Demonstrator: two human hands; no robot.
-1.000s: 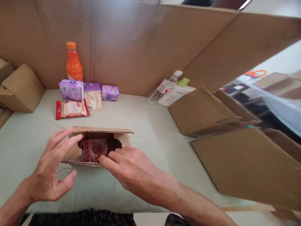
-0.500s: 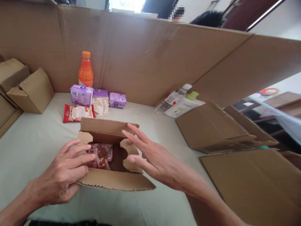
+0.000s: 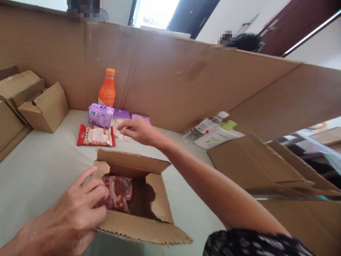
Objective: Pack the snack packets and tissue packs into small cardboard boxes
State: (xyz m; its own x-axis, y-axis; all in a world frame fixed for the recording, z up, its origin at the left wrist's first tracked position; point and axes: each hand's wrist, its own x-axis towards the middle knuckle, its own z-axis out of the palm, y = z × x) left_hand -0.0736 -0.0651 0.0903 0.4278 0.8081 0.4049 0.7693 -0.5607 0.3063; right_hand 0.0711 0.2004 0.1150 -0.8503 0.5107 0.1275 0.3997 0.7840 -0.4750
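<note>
An open cardboard box (image 3: 138, 231) sits in front of me with its flaps raised. Inside, at its left, lies a red and white snack packet (image 3: 119, 192). My left hand (image 3: 77, 208) grips the box at its left side, fingers bent over the edge by the small flap. Beyond the box, my right hand (image 3: 140, 131) hovers at a beige printed packet (image 3: 117, 124) and partly covers it; the fingers are apart, and I cannot tell whether they touch it. Left of that hand are a red and white snack bag (image 3: 96, 136) and a purple tissue pack (image 3: 100, 115).
An orange drink bottle (image 3: 107, 89) stands behind the purple packs. At the right lean a clear bottle (image 3: 204, 128) and a white pouch (image 3: 218, 137) with a green cap. Cardboard boxes stand at left (image 3: 48, 108) and right (image 3: 247, 165). A tall cardboard wall (image 3: 170, 78) closes the back.
My right hand has left the box's right flap and reached forward to the packets. That flap now stands farther outward. My left hand stays at the box's left side; the view has shifted.
</note>
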